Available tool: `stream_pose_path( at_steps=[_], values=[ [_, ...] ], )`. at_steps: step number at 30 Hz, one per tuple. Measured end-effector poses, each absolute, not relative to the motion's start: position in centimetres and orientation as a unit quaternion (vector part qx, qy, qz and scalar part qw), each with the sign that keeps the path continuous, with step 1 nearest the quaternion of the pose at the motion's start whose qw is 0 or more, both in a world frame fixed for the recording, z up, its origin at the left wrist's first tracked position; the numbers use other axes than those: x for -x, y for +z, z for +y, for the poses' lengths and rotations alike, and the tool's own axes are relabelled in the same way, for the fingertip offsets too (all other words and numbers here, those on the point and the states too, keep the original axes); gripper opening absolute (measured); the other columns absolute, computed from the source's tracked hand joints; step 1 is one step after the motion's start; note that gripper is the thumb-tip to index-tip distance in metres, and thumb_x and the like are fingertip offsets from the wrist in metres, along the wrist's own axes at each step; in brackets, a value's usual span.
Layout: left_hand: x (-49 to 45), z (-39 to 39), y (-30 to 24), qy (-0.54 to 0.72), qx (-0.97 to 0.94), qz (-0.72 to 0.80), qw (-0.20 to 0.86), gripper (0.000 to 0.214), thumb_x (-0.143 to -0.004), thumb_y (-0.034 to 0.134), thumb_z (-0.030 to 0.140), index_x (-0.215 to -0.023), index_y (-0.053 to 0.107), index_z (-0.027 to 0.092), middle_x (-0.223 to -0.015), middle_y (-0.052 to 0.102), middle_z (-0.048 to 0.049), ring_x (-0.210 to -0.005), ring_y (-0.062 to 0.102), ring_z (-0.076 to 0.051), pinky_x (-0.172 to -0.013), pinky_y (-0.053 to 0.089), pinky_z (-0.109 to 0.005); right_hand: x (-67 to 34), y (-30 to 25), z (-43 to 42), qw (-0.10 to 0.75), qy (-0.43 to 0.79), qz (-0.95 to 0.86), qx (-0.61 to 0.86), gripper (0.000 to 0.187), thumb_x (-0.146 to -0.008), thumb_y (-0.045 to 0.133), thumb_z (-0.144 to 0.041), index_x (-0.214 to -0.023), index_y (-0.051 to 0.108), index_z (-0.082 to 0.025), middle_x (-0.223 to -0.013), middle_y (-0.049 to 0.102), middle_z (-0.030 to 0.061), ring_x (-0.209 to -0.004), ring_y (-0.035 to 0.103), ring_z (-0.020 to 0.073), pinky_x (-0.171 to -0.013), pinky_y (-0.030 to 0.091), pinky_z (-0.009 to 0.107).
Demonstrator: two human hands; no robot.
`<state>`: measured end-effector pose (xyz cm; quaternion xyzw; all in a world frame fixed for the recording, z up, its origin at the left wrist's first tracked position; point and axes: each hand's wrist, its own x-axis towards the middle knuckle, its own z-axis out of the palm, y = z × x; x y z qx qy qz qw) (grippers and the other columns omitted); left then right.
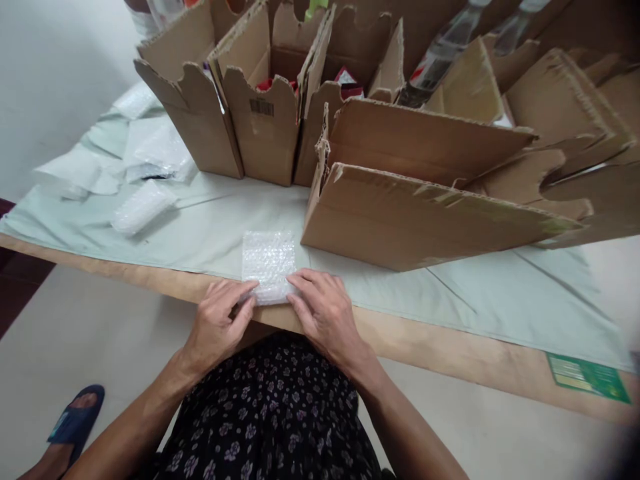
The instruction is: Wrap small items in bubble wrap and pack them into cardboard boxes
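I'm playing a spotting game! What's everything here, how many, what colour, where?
bubble wrap: one, clear, table's front edge
other wraps: several, whitish, left
boxes: several, brown, back
bottles: two, clear, among boxes
items: several, some red, inside boxes
cloth: one, greenish, on table
table: one, brown, under cloth
label: one, green, right front
floor: one, pale, below
wall: one, pale, left
sandal: one, blue, lower left
patterned clothes: one, black, bottom
left hand, right hand: one each, on bubble wrap

A small, squarish piece of clear bubble wrap [269, 257], shiny and dimpled, lies over there at the near edge of the surface [425, 337], its near end thicker, seemingly folded.
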<state>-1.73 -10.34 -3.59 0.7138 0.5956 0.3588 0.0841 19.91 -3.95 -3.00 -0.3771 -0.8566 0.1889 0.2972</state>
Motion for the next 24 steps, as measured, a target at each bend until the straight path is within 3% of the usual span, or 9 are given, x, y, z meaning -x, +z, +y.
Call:
stream_pose_path(
  at_steps=[6,9,13,15,19,24],
  values=[
    [2.1,-9.0,-4.2,0.346,-0.700,0.621,0.059,0.021,-0.100,0.061,0.019,-0.120,0.069,0.017,-0.111,0.073,-0.0104,-0.103,0.071,-0.024,-0.093,0.058,-0.041,-19.7,-3.3,-3.8,0.246,0.135,-0.909,0.309,0.023,-0.102,0.060,-0.019,-0.123,0.069,-0.021,-0.130,0.074,0.0105,-0.125,0.063,0.0283,-0.100,0.049,0.045],
    [2.2,-9.6,-3.7,0.344,-0.716,0.605,0.044,0.022,-0.098,0.066,0.021,-0.120,0.069,0.017,-0.119,0.071,-0.0131,-0.110,0.068,-0.027,-0.098,0.056,-0.045,-19.3,-3.6,-3.3,0.253,0.155,-0.903,0.311,0.022,-0.105,0.055,-0.016,-0.121,0.069,-0.022,-0.120,0.078,0.0074,-0.120,0.065,0.0248,-0.101,0.048,0.043],
    [2.2,-10.5,-3.2,0.346,-0.738,0.572,0.093,0.025,-0.098,0.064,0.015,-0.122,0.067,0.021,-0.108,0.075,-0.0069,-0.104,0.069,-0.024,-0.096,0.055,-0.042,-19.7,-3.3,-3.4,0.263,0.231,-0.881,0.319,0.021,-0.105,0.058,-0.018,-0.121,0.069,-0.021,-0.110,0.079,0.0055,-0.105,0.068,0.0212,-0.097,0.049,0.040],
    [2.2,-10.1,-3.3,0.346,-0.732,0.579,0.098,0.024,-0.099,0.063,0.016,-0.123,0.067,0.021,-0.104,0.077,-0.0059,-0.098,0.069,-0.023,-0.091,0.056,-0.041,-20.1,-3.1,-3.6,0.265,0.223,-0.876,0.335,0.022,-0.104,0.058,-0.019,-0.124,0.068,-0.020,-0.117,0.077,0.0081,-0.110,0.067,0.0230,-0.097,0.050,0.040],
    [2.2,-8.2,-4.2,0.314,-0.711,0.628,0.047,0.023,-0.102,0.060,0.025,-0.120,0.070,0.016,-0.108,0.076,-0.0116,-0.100,0.069,-0.027,-0.091,0.055,-0.046,-20.1,-2.9,-3.6,0.263,0.140,-0.889,0.348,0.023,-0.103,0.060,-0.023,-0.124,0.068,-0.020,-0.134,0.070,0.0138,-0.125,0.061,0.0304,-0.101,0.048,0.047],
    [2.3,-8.1,-3.8,0.359,-0.643,0.672,0.078,0.032,-0.100,0.061,0.038,-0.118,0.073,0.015,-0.112,0.073,-0.0136,-0.105,0.069,-0.029,-0.098,0.056,-0.049,-19.0,-3.6,-2.5,0.238,0.139,-0.898,0.342,0.021,-0.102,0.059,-0.016,-0.120,0.070,-0.019,-0.122,0.076,0.0110,-0.116,0.066,0.0300,-0.098,0.049,0.047]
  ],
)
